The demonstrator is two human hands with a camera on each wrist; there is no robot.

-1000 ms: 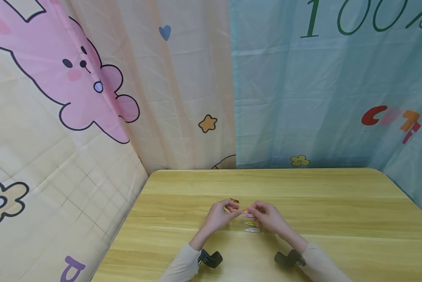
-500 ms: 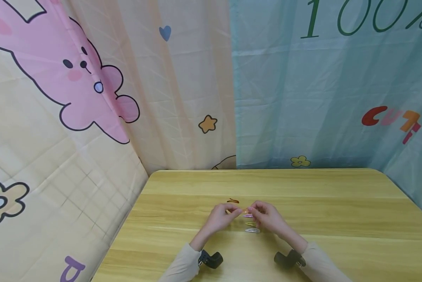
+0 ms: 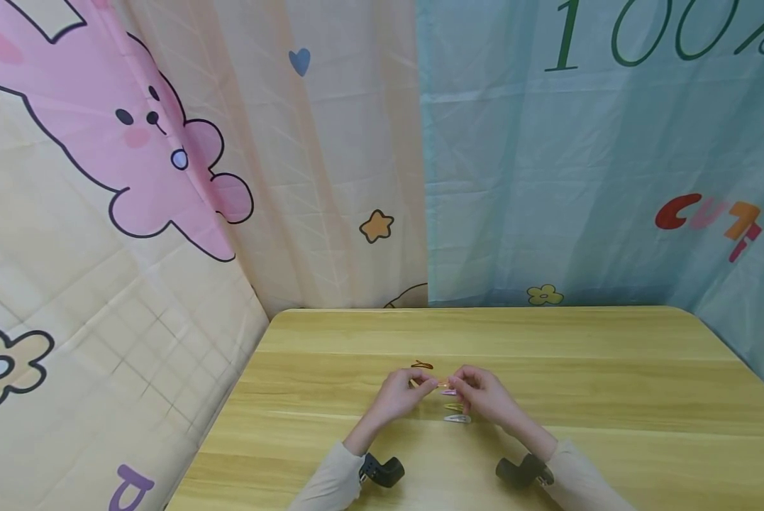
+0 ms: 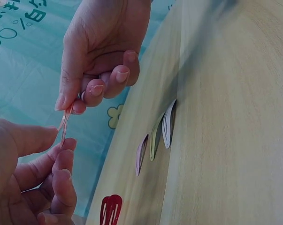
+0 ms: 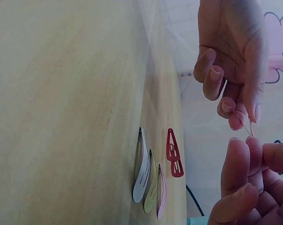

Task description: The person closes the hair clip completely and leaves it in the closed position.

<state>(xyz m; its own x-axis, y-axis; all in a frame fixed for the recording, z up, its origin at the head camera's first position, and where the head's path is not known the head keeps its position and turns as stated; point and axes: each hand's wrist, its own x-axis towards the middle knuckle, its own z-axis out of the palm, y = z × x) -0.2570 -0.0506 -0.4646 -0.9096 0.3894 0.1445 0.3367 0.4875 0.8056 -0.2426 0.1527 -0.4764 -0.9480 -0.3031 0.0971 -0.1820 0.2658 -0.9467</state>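
A small orange-peach snap hair clip [image 4: 65, 121] is held in the air between both hands, its prongs slightly spread. My left hand [image 3: 399, 392] pinches one end between thumb and index finger. My right hand [image 3: 484, 395] pinches the other end; its remaining fingers curl loosely. Below them on the table lie a pink hair clip [image 4: 141, 155], a yellow-green one [image 4: 155, 139] and a white one [image 4: 169, 124] in a row. Beyond the left hand is red hair-clip metal [image 5: 173, 150], either one opened clip or two overlapping; I cannot tell which.
The wood-grain table [image 3: 579, 376] extends to both sides and behind the hands. Printed curtains [image 3: 330, 177] hang at its back and left. Each wrist wears a black camera mount [image 3: 382, 470] just above the table.
The left fingers have lowered slightly, showing more of the red clip than a second ago. Both hands keep their pinch on the orange-peach clip with hardly any other movement.
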